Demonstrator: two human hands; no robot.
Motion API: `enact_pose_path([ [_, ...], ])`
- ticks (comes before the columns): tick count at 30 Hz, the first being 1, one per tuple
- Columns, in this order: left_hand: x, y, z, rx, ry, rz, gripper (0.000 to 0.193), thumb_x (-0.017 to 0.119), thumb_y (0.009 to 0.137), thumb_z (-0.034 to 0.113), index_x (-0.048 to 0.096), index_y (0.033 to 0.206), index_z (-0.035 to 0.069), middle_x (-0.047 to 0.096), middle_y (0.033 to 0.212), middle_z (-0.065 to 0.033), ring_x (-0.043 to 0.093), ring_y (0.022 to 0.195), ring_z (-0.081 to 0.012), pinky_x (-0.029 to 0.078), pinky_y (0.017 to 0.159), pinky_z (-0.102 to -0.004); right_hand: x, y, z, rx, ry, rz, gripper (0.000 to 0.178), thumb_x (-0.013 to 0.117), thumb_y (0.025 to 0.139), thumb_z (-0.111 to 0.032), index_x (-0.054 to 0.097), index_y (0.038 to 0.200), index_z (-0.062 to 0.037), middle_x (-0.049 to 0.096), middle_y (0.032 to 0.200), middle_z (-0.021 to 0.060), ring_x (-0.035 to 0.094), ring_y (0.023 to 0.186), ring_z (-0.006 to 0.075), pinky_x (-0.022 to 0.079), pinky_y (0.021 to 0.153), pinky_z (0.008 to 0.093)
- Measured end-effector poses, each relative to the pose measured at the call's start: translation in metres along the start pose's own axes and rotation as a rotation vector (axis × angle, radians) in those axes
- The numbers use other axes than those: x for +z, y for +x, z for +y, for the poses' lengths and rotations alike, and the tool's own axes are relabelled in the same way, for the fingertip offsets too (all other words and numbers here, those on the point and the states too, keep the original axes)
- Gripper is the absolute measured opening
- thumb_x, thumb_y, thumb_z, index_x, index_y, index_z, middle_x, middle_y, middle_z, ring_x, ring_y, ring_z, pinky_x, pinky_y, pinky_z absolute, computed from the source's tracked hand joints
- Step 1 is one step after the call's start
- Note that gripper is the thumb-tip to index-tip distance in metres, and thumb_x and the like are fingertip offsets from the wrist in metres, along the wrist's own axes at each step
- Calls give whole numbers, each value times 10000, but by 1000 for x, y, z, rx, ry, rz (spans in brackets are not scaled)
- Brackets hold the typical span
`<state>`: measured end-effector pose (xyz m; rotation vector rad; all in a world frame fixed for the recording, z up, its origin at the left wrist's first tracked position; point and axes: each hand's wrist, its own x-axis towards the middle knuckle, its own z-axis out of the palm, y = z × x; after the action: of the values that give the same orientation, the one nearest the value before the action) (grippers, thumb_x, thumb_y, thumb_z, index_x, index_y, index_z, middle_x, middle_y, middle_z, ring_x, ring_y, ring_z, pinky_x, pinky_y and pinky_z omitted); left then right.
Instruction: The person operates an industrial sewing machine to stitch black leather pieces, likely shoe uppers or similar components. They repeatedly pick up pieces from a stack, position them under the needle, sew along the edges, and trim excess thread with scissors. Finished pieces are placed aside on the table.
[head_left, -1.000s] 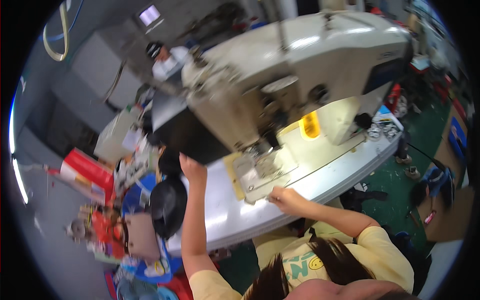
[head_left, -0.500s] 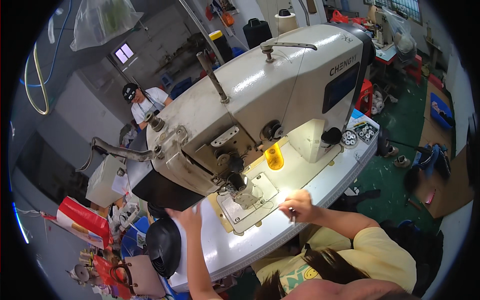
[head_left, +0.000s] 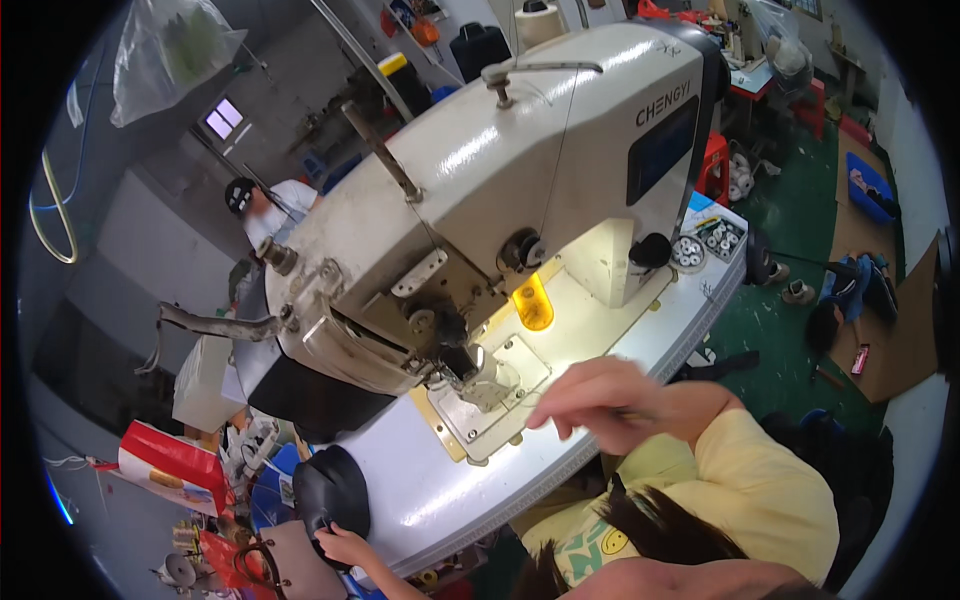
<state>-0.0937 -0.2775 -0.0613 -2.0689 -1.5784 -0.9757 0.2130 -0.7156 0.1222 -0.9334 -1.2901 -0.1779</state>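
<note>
A white industrial sewing machine stands on a white table, its lamp lighting the needle plate. At the table's left end lies a rounded, shiny black leather-like piece. My left hand has its fingers closed on that piece's near edge. My right hand is raised at the front right of the needle plate, somewhat blurred. Its fingers curl inward around a small dark thing, mostly hidden in the palm. Nothing lies under the presser foot that I can see.
Bobbins in round trays sit at the table's right end. Below the left end are a handbag and a red-and-white bag. Another person is behind the machine. A blue basket stands on the right floor.
My left hand has moved from the table beside the machine down to the black piece's near edge. My right hand has come nearer and turned. The view has shifted slightly.
</note>
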Motion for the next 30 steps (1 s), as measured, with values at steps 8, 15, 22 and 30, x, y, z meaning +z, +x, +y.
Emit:
enact_pose_path([
  [8,-112,-12,79,4,-682,-26,182,572,835,101,557,947,-42,624,824,-171,614,741,-253,475,660,-342,6,71,-91,63,1026,-173,132,621,769,20,631,901,21,588,990,206,571,922,293,529,714,237],
  [15,-102,10,241,230,-1218,-370,116,604,788,49,561,848,-41,587,711,-38,530,663,-93,409,618,-224,22,53,-70,-129,1012,-23,83,589,780,20,598,850,65,588,928,187,573,842,241,506,715,274],
  [22,-49,27,303,471,-1016,-834,359,613,787,115,529,1112,-11,555,1133,-118,500,1032,-239,364,915,-338,-36,50,-38,-243,729,-458,211,547,810,-88,576,921,88,611,825,192,598,655,243,486,551,318],
  [30,-86,27,295,308,-1262,-1472,356,655,764,40,550,1104,29,590,994,-24,532,911,-112,412,826,-260,3,-33,94,249,-678,-389,546,625,594,45,559,1121,-79,496,1232,115,625,810,250,518,647,302],
])
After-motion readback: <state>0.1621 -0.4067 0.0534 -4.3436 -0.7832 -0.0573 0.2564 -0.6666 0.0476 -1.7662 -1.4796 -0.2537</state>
